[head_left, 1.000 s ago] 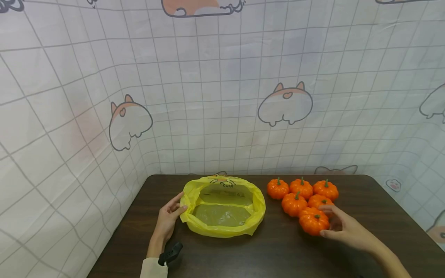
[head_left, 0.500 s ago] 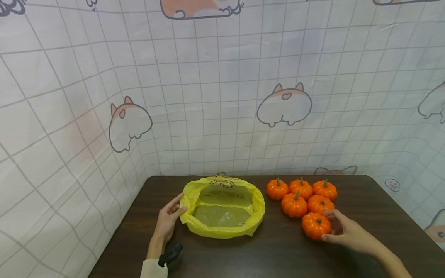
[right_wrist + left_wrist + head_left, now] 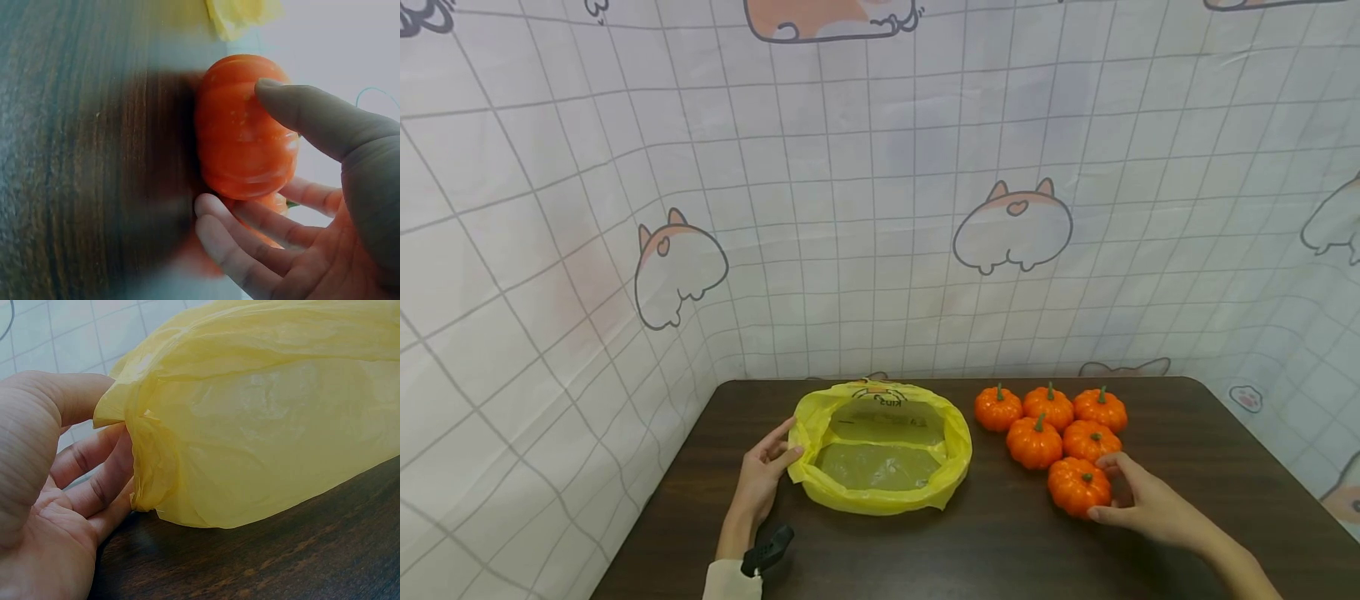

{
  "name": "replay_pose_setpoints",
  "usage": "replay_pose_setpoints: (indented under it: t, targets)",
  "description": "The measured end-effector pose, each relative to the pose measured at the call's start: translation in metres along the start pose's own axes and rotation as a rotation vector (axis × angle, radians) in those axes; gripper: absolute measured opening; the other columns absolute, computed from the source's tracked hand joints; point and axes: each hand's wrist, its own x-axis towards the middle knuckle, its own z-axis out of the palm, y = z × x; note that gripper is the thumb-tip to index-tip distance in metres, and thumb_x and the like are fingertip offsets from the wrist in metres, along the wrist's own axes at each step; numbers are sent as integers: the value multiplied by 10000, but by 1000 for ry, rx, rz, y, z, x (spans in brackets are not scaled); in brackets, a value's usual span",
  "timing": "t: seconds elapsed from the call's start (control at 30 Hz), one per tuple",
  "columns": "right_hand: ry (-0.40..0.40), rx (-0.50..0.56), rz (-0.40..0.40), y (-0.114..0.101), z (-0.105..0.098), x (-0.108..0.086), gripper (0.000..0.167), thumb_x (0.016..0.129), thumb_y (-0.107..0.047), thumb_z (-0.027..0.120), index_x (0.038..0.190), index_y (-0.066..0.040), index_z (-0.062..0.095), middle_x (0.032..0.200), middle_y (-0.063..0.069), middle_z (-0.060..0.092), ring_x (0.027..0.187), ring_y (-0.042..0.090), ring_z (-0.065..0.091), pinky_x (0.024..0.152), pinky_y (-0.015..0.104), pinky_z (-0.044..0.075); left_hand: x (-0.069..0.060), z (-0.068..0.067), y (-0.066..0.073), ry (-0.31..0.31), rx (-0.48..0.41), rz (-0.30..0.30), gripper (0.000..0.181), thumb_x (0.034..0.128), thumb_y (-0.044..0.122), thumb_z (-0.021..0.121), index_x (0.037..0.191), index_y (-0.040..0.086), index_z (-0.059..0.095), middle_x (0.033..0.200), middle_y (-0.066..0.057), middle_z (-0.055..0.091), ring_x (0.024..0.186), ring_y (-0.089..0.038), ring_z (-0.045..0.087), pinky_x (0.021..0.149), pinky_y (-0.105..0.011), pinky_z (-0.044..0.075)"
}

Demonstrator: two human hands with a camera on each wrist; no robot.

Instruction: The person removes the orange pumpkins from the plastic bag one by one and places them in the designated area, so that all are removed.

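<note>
A yellow plastic bag (image 3: 880,502) stands on the table with its mouth spread wide and its rim folded outward. My left hand (image 3: 758,482) pinches the bag's left rim, thumb in front and fingers behind; in the left wrist view, the yellow film (image 3: 269,437) bunches between them. At the right, my right hand (image 3: 1153,504) holds the nearest small orange pumpkin (image 3: 1077,490) by its right side. The right wrist view has the thumb on one side of this pumpkin (image 3: 240,134) and fingertips at the other.
Several more orange pumpkins with green stems, such as this pumpkin (image 3: 1034,443), cluster just behind the held one, right of the bag. The dark wooden table (image 3: 925,554) meets a white gridded cloth backdrop (image 3: 850,292) at the back and sides.
The right hand and its pumpkin have shifted slightly toward the table's front, opening a view of the pumpkin behind. The left hand and the bag stay put.
</note>
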Motion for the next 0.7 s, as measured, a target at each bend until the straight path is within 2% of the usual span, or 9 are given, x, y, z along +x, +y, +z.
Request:
replay_pose_setpoints:
  t: [0.27,0.7]
  targets:
    - [13,-9,12,-3,2,0,703,877,-347,810,1334,42,445,1326,296,547,982,214,651,728,253,542,1,0,-1,-4,-3,5,558,959,148,725,1486,219,557,935,35,675,859,-106,635,876,-232,543]
    - [40,-42,-11,-7,5,0,673,881,-333,809,1309,56,466,1313,288,559,1055,287,649,751,290,554,0,1,-1,0,12,18,554,959,148,724,1486,187,557,940,23,666,857,-105,633,864,-224,544]
